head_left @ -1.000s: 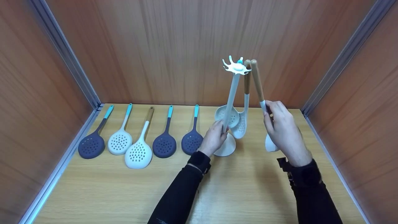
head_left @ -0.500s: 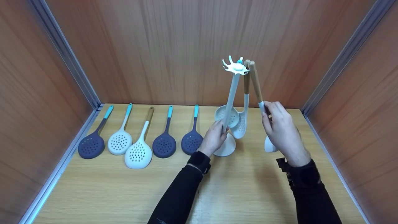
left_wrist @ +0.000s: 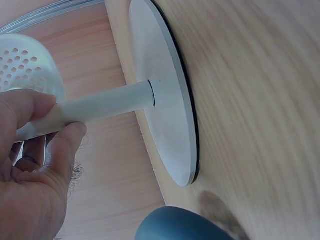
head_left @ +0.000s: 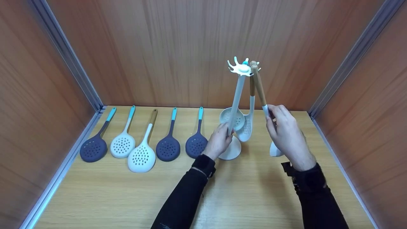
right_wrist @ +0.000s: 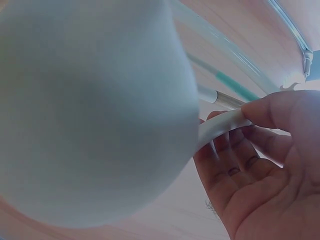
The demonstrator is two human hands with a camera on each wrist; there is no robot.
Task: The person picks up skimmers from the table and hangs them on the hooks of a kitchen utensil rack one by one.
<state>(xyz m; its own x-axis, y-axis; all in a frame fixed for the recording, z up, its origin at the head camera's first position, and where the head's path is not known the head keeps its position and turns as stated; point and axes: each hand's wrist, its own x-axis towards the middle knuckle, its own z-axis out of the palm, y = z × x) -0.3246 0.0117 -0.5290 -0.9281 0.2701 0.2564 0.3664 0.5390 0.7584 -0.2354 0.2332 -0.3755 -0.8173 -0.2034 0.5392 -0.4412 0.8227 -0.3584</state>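
My left hand grips the pole of a white utensil stand, low down above its round base. At the top of the stand is a ring of curved hooks. My right hand pinches the white neck of a ladle, whose wooden handle points up. The handle's end overlaps the hooks in the head view. The ladle's rounded bowl fills much of the right wrist view. On the stand hang a white slotted spoon with a wooden handle and a round perforated strainer.
Several slotted turners lie in a row on the left of the table, dark ones and white ones. Wooden panels wall the table at the back and both sides. A blue-grey rounded thing shows low in the left wrist view.
My right hand has moved slightly left with the ladle, bringing its handle end from beside the hooks to overlap them. The left hand and the stand have stayed put.
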